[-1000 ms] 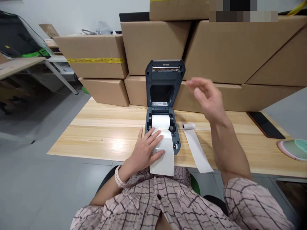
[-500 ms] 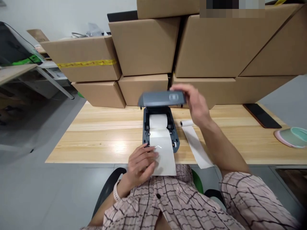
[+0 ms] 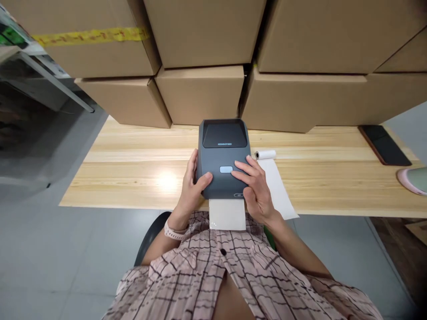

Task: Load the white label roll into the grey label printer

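A dark grey label printer point(image 3: 220, 155) stands on the wooden table with its lid closed. White label paper point(image 3: 227, 215) comes out of its front and hangs past the table's front edge. My left hand point(image 3: 191, 191) grips the printer's left side, thumb on top of the lid. On the lid's right part lies my right hand point(image 3: 256, 186), fingers apart, with fingertips beside the light-coloured button point(image 3: 226, 169). Right of the printer is a small roll of white paper point(image 3: 266, 154), its strip unrolled toward the table's front edge.
Cardboard boxes point(image 3: 200, 95) are stacked along the back of the wooden table point(image 3: 133, 178). A black phone point(image 3: 383, 144) lies at the right, near a green and pink object point(image 3: 415, 180) at the frame's edge.
The lid has come down and shut over the paper roll inside. My right hand moved down onto it, and my left hand moved from the paper to the printer's side. The view tilted down.
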Demonstrator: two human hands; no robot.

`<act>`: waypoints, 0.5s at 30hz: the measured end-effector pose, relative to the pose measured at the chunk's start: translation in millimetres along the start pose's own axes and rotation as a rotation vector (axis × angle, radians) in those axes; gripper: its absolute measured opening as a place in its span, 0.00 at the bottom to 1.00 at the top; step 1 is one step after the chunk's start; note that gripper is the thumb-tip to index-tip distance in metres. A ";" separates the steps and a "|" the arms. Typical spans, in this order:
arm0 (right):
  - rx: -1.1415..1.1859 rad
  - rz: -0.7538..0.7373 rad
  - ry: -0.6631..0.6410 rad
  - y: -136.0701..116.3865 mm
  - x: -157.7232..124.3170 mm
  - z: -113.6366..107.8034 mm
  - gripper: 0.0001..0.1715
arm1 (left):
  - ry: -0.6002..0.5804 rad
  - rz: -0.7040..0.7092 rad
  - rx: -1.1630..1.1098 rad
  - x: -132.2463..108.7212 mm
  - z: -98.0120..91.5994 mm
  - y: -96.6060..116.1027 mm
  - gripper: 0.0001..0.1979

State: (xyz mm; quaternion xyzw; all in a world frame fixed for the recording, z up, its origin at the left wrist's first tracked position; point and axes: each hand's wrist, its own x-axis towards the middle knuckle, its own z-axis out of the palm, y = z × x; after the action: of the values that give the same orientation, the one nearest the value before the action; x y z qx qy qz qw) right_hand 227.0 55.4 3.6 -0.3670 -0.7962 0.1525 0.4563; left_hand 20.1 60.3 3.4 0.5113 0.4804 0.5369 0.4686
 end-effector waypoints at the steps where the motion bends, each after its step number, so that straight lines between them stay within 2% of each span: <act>1: 0.003 -0.023 0.029 1.0 -0.1 2.8 0.25 | 0.018 0.015 -0.016 -0.8 0.5 -2.3 0.40; 5: -0.011 -0.088 0.127 5.0 0.9 12.2 0.23 | 0.073 0.089 -0.034 -1.9 2.7 -6.5 0.38; 9: -0.038 -0.098 0.173 6.5 2.5 15.2 0.22 | 0.054 0.112 0.029 -4.7 0.6 -6.7 0.35; 11: -0.038 -0.093 0.159 6.0 2.7 14.3 0.23 | 0.149 0.171 0.055 -15.8 -4.0 -9.6 0.29; 13: -0.021 -0.084 0.149 4.9 2.8 13.1 0.23 | 0.334 0.241 0.072 -33.8 -9.6 -13.7 0.17; 14: -0.007 -0.078 0.151 4.3 2.9 12.8 0.23 | 0.400 0.254 0.076 -43.9 -12.0 -15.2 0.14; 15: 0.006 -0.070 0.158 3.8 2.9 12.7 0.23 | 0.366 0.195 0.110 -53.4 -13.6 -15.7 0.22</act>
State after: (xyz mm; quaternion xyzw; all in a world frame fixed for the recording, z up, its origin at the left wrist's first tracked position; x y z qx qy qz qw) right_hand 217.1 61.2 -3.6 -0.3484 -0.7696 0.1096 0.5237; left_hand 8.7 8.3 -17.7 0.4739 0.5345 0.6366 0.2907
